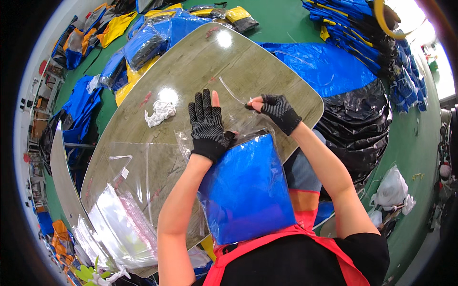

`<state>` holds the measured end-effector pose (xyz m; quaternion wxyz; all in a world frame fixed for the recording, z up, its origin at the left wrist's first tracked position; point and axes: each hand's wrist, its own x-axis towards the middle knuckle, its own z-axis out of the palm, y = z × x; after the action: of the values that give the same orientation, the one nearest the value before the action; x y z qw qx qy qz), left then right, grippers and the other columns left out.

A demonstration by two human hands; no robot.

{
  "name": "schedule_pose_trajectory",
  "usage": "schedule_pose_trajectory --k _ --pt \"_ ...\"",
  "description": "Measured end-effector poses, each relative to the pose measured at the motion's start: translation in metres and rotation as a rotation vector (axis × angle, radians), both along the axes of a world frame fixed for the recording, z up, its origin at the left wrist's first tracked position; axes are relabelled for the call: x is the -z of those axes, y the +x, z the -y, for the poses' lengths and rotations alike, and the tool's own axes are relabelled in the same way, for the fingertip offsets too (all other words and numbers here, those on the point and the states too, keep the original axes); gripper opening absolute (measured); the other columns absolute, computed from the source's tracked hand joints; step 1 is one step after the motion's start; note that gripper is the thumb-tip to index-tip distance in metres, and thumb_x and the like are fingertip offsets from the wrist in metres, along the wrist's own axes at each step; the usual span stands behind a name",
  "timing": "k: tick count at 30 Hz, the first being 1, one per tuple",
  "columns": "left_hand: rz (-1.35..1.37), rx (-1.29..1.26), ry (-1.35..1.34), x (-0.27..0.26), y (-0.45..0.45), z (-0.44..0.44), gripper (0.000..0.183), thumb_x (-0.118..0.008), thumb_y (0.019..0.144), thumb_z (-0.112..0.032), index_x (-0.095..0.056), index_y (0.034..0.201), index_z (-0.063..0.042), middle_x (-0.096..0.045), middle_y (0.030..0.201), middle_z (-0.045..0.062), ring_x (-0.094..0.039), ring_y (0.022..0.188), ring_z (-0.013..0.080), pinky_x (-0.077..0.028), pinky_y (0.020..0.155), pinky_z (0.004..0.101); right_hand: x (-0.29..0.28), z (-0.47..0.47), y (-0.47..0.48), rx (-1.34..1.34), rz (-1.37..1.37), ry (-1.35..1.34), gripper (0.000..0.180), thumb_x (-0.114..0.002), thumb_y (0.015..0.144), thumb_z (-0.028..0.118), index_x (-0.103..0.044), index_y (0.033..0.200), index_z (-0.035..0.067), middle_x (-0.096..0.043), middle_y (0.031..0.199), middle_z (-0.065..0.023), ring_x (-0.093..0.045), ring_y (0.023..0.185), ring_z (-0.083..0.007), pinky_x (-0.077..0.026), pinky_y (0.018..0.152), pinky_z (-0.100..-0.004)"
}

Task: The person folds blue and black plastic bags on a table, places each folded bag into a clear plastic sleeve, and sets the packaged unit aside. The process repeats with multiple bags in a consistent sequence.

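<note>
A folded blue plastic sheet in a clear plastic bag (248,189) lies at the table's near edge, against the red apron. My left hand (207,125), in a black dotted glove with some fingertips bare, rests flat by the bag's upper left corner, fingers extended. My right hand (275,109), gloved alike, pinches a small thing between thumb and fingers above the bag's open-looking end; it seems to be the end of a thin clear strip (230,90). Whether the strip joins the bag cannot be told. A bunch of white cord (160,113) lies left of my left hand.
The wood-patterned table (264,64) has rounded corners. A stack of clear plastic bags (118,221) lies at its near left. Bagged blue bundles (143,46) lie beyond its far left edge. Blue and black sheeting (357,118) is heaped to the right, with folded blue pieces (350,32) farther off.
</note>
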<state>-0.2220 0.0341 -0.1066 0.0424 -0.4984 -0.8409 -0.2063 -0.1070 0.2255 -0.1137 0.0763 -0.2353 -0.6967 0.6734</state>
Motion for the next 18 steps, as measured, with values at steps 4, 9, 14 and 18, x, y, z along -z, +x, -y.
schedule_pose_trajectory --k 4,9,14,18 --pt "-0.069 0.089 -0.052 0.004 -0.01 0.006 0.12 -0.077 0.058 -0.053 -0.016 0.146 0.002 -0.058 0.113 0.019 -0.033 0.131 0.0414 -0.009 0.11 0.0598 -0.017 -0.002 0.051 -0.322 -0.094 0.166 0.017 -0.066 0.085 0.012 -0.07 0.098 0.003 -0.07 0.098 -0.0066 -0.064 0.095 -0.0182 -0.048 0.089 -0.0316" --pt "-0.134 0.183 0.052 -0.004 -0.028 0.059 0.052 -0.075 0.066 -0.049 -0.061 0.092 -0.007 -0.058 0.075 0.009 -0.058 0.076 0.0283 -0.026 0.106 0.0568 -0.012 0.002 0.084 -0.444 -0.264 0.414 0.015 -0.068 0.081 0.013 -0.072 0.095 0.007 -0.069 0.104 -0.0118 -0.056 0.116 -0.0275 -0.044 0.097 -0.038" --pt "-0.298 0.272 0.05 -0.025 -0.02 0.126 0.014 -0.072 0.074 -0.019 -0.064 0.084 -0.014 -0.059 0.074 0.006 -0.06 0.08 0.0272 -0.036 0.101 0.0525 -0.012 0.002 0.104 -0.314 -0.305 0.964 0.02 -0.065 0.083 0.018 -0.07 0.102 0.019 -0.068 0.107 -0.0048 -0.06 0.106 -0.0288 -0.048 0.09 -0.041" --pt "-0.273 0.161 -0.114 -0.013 0.003 0.172 0.015 -0.063 0.078 -0.009 -0.067 0.092 -0.013 -0.062 0.084 0.007 -0.061 0.088 0.0286 -0.039 0.098 0.0528 -0.009 0.005 0.129 -0.286 -0.25 1.286 0.024 -0.066 0.081 0.02 -0.069 0.105 0.023 -0.065 0.114 -0.0039 -0.059 0.108 -0.03 -0.047 0.089 -0.0417"
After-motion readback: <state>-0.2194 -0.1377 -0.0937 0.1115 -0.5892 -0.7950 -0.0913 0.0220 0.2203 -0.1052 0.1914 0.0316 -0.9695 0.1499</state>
